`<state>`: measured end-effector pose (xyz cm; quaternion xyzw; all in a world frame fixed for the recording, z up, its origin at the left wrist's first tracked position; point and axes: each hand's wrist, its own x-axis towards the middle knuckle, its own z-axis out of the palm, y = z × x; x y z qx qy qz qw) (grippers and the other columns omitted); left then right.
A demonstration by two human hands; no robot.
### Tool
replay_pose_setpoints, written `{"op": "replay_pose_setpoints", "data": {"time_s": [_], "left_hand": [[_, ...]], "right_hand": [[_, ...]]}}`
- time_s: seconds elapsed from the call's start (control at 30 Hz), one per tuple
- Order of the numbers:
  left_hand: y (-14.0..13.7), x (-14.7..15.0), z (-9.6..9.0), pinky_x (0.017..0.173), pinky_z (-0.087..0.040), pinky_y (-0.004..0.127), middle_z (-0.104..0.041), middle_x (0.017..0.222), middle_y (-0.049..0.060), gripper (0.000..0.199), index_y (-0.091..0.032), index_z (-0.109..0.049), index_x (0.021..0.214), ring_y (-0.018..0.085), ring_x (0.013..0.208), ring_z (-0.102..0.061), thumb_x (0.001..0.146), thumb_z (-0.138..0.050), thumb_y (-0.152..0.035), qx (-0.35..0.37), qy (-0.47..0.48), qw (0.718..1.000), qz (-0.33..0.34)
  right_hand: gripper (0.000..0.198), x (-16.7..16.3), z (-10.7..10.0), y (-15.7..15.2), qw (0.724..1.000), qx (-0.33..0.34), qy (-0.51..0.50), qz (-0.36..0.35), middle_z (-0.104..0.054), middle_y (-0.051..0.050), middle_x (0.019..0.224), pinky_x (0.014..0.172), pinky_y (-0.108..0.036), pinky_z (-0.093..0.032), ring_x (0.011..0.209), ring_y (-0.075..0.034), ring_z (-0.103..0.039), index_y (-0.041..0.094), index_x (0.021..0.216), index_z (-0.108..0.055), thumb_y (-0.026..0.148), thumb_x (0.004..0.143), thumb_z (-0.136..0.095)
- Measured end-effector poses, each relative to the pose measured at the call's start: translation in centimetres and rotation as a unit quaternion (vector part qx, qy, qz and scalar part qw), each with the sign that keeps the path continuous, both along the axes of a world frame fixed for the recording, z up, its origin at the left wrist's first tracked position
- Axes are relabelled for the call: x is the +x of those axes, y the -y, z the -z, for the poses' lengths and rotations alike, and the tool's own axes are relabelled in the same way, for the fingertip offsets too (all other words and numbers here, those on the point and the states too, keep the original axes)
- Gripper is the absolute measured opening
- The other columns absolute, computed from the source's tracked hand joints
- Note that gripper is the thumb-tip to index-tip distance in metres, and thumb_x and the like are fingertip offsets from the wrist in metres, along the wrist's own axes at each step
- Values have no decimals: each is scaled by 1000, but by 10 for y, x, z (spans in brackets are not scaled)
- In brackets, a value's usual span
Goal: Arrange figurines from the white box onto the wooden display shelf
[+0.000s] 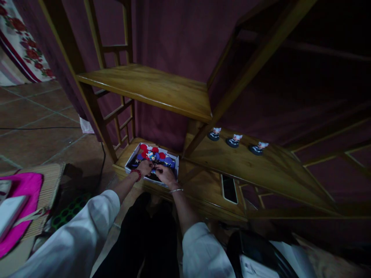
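Note:
A shallow white box (pixel 175 159) stands on the low wooden shelf in front of me, holding red discs (pixel 143 146), blue-purple discs (pixel 169 163) and several small figurines. One pale blue and white figurine (pixel 151 155) lies just beyond my fingers. My left hand (pixel 144 167), with a red bead bracelet at the wrist, reaches over the box with its fingers closed in a pinch. Close beside it, my right hand (pixel 166 174), below a silver bangle, is also pinched. Whatever small thing sits between the fingertips is too dark and small to make out.
Three small figurines on dark round bases (pixel 232 141) stand in a row on the higher shelf (pixel 208 152) at right. A phone (pixel 229 189) lies on the low shelf. Wooden posts and an upper shelf (pixel 150 87) frame the space. A pink mat (pixel 26 204) is at left.

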<state>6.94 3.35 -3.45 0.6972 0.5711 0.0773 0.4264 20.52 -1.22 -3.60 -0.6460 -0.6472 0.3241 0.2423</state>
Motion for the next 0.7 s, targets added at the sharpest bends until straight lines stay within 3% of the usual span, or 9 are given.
{"op": "replay_pose_setpoints", "data": {"time_s": [0.17,0.33,0.53,0.7], "left_hand": [[0,0,2,46,-46,16,-65,77,5,21,-13,-61,89,11,53,-62,81,-42,-16,5,8,1000,-11],[1,0,5,47,-47,14,-63,99,8,25,-14,-59,98,9,56,-63,79,-43,-10,-3,30,999,-25],[1,0,6,46,-48,12,-63,101,7,29,-14,-54,106,7,55,-63,82,-38,-10,-10,55,998,-23],[1,-1,5,45,-47,12,-63,98,6,28,-14,-55,105,7,55,-63,83,-37,-13,0,59,998,-12]], "right_hand": [[27,0,3,-1,999,5,19,35,-68,-2,91,75,-21,-46,81,-13,-62,23,99,-64,25,77,-49],[26,0,3,-1,1000,0,-1,2,-68,-1,93,78,-22,-45,84,-14,-62,25,95,-66,37,73,-57],[30,0,5,-2,1000,-16,2,-4,-66,-1,96,77,-24,-45,87,-15,-61,23,96,-64,32,68,-64],[25,0,4,-2,999,-4,48,-7,-66,-2,97,77,-23,-43,88,-15,-59,24,94,-66,35,73,-59]]}}
